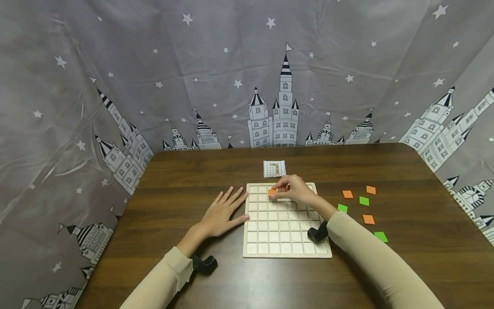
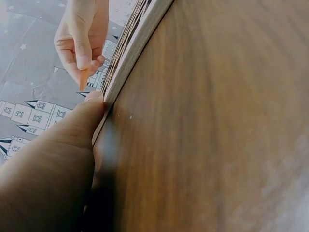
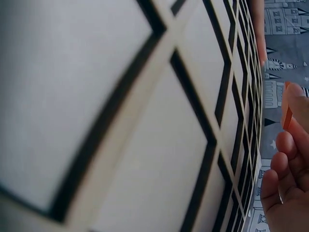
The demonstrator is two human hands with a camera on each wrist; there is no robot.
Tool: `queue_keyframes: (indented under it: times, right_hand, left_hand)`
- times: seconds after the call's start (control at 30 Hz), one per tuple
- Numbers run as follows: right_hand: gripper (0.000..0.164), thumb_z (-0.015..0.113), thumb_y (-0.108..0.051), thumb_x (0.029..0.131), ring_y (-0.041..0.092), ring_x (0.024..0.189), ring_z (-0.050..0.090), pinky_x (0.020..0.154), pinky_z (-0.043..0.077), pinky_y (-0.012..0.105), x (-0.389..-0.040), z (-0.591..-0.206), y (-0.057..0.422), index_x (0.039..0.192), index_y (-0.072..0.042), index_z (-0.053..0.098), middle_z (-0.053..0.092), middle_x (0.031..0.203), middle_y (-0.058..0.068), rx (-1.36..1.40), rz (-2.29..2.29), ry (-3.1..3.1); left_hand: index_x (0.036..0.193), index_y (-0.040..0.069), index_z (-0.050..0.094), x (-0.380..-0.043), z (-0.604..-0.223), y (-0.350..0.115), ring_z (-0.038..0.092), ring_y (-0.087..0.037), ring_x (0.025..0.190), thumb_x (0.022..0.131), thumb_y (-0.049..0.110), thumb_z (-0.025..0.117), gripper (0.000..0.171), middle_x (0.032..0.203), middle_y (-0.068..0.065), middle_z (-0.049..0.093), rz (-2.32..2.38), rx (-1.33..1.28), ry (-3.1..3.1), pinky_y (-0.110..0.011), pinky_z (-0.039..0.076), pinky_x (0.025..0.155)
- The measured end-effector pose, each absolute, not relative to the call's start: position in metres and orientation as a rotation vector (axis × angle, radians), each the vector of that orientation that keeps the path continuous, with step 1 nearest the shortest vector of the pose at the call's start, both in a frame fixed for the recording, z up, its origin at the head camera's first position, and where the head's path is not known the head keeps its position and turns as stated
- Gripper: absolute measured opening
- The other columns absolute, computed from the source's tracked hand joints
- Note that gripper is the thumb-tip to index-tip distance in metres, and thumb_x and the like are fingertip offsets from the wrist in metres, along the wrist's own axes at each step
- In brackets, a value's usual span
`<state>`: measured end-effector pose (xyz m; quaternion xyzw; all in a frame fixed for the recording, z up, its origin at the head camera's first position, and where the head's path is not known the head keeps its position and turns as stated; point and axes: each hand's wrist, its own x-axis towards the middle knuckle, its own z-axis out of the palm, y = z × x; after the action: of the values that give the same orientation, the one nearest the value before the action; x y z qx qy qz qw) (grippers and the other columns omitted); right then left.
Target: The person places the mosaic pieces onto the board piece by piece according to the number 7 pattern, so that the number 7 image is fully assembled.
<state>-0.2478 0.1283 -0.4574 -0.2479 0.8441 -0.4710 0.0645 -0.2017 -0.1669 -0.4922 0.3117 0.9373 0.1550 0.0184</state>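
My right hand (image 1: pixel 295 189) pinches an orange square tile (image 1: pixel 272 193) between thumb and fingers, over the upper left part of a pale wooden grid board (image 1: pixel 274 248). In the right wrist view the tile (image 3: pixel 288 108) is seen edge-on, apart from the board's surface. My left hand (image 1: pixel 224 215) lies with fingers spread on the table, its thumb and a fingertip touching the board's left edge. The left wrist view shows that thumb (image 2: pixel 82 116) against the board's side. Behind the board lies a small printed card (image 1: pixel 274 169) with a coloured grid pattern.
Right of the board, several loose tiles lie scattered on the brown wooden table (image 1: pixel 185 171), among them an orange tile (image 1: pixel 368 219) and a green tile (image 1: pixel 381 237). A grey curtain (image 1: pixel 216 64) with castles and stars hangs behind the table.
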Motion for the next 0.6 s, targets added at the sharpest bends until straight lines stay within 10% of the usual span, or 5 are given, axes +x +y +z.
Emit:
queue_keyframes:
  times: [0.6]
  right_hand:
    - [0.023,0.084,-0.009,0.080,0.014,0.069,0.056,0.064,0.048,0.025,-0.252,-0.471,0.126,0.098,0.001,0.077,0.065,0.081,0.001,-0.776,-1.380,2.536]
  left_hand:
    - [0.161,0.022,0.023,-0.202,-0.494,-0.167,0.009,-0.032,0.151,0.100,0.061,0.043,0.076,0.165,-0.005,0.018,0.477,0.969,2.921,-0.054,0.007,0.119]
